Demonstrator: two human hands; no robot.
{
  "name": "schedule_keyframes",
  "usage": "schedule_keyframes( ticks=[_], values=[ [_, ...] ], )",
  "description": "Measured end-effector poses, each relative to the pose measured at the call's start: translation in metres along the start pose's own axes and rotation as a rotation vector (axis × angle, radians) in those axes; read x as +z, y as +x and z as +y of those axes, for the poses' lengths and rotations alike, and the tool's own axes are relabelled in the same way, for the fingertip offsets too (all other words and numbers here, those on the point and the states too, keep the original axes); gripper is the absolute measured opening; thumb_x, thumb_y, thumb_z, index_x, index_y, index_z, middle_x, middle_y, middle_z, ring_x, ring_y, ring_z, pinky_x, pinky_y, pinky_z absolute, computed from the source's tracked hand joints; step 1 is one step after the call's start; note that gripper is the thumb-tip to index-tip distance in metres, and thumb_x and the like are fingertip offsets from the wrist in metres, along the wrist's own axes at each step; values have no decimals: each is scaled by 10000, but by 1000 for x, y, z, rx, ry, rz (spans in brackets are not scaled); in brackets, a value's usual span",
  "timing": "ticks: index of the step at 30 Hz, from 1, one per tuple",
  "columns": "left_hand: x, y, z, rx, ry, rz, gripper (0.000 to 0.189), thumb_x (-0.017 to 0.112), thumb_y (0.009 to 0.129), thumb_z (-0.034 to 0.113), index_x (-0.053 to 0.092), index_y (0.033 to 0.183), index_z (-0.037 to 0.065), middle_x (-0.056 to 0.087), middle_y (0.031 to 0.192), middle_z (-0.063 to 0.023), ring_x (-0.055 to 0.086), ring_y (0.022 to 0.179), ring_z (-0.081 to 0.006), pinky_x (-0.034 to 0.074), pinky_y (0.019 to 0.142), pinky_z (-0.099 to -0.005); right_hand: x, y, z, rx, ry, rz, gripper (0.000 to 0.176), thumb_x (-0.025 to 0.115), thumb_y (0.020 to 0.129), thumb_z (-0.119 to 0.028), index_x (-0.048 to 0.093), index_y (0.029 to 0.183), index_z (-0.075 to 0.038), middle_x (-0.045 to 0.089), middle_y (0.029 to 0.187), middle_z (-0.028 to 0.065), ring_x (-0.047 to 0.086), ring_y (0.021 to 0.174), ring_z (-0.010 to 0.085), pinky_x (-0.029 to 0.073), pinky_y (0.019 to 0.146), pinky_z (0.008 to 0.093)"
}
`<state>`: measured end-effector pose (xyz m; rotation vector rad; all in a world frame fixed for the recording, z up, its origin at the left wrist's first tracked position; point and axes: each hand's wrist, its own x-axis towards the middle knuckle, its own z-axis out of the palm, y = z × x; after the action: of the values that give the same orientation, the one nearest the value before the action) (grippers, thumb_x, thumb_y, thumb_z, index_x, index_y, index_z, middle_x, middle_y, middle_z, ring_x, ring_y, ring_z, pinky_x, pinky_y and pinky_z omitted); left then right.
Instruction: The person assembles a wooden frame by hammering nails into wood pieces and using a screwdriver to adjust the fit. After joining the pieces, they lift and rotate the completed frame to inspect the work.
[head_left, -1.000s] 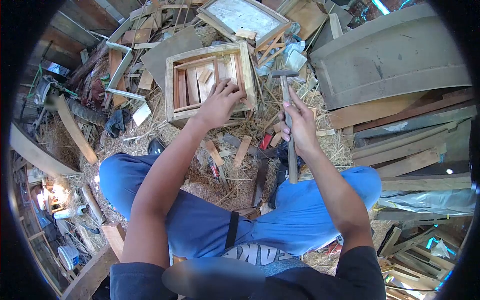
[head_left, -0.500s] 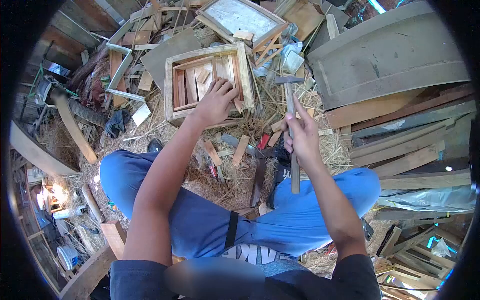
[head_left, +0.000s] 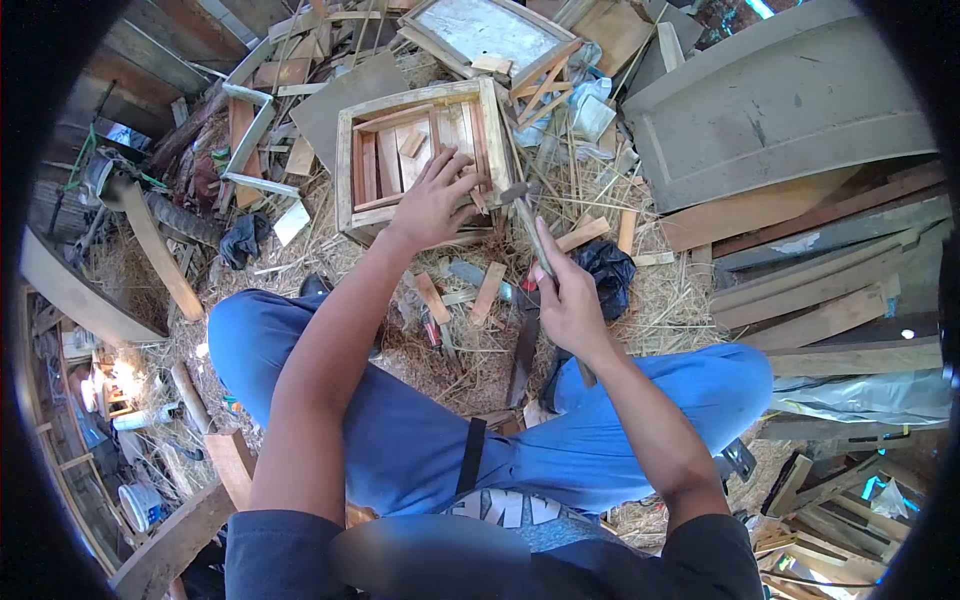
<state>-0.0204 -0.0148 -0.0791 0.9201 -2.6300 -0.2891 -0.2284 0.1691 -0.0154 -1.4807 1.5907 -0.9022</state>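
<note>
Left hand: back upward, fingers loosely bent and a little spread; the left hand lies over the near right part of the wooden box, and whether its fingertips pinch anything cannot be told, since they are partly hidden
Right hand: fingers curled around the handle of the hammer, one reaching up alongside it; the right hand grips it fairly well below the head
Hammer: tilted, the hammer has its head just beside the near right corner of the box, close to the left hand; whether metal meets wood there is unclear; the handle's lower end shows below the right hand
Wooden box: set on the straw-covered ground in front of the person, the wooden box has a pale, worn rim around reddish-brown inner strips
Loose block: a small wood block lies inside the box, near the left fingers
Straw ground: between the box and the person's legs, the straw carries two short wood offcuts and a red-handled tool
Black plastic: a crumpled black bag lies near the right hand, beyond it to the right
Right side: a large grey panel leans above stacked boards
Trousers: the blue trousers spread below both forearms, knees apart
</note>
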Motion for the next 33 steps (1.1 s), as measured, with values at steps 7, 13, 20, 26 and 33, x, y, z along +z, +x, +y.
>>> schedule_keyframes(
  ticks=[7, 13, 20, 26, 33],
  values=[
    [5, -2, -1, -3, -13, 18, 466, 750, 764, 74, 593, 1202, 95, 506, 1415, -150, 348, 1466, -426, 361, 1201, -500, 14, 4, 14, -166, -90, 18, 666, 506, 964, 44, 323, 1596, -60, 612, 1258, 320, 624, 1122, 468, 496, 980, 472],
    [4, -2, 1, 0, -3, 62, 453, 763, 738, 76, 578, 1152, 87, 513, 1377, -147, 362, 1447, -442, 376, 1188, -505, 15, 4, 2, -294, -118, 109, 681, 511, 962, 46, 312, 1603, -70, 634, 1149, 309, 634, 1009, 480, 509, 917, 499],
    [9, -1, -4, 9, 9, 26, 515, 789, 762, 129, 554, 1220, 100, 519, 1365, -151, 364, 1428, -457, 365, 1186, -520, 16, 6, 5, -327, -92, 158, 707, 517, 953, 46, 302, 1612, -93, 633, 1069, 281, 644, 952, 461, 525, 852, 516],
    [6, 1, -5, 20, 72, -15, 554, 792, 777, 161, 534, 1262, 81, 512, 1375, -152, 366, 1431, -447, 364, 1188, -509, 26, 4, 25, -204, -208, 114, 674, 513, 963, 34, 324, 1600, -80, 637, 1057, 285, 646, 932, 469, 526, 832, 517],
    [6, 0, 0, -7, 10, -7, 737, 770, 844, 521, 506, 1359, 64, 490, 1417, -185, 321, 1465, -466, 328, 1200, -545, 15, 15, 13, -220, -99, 147, 647, 514, 969, 21, 350, 1587, -74, 637, 1085, 336, 638, 947, 498, 512, 869, 526]
  ],
)
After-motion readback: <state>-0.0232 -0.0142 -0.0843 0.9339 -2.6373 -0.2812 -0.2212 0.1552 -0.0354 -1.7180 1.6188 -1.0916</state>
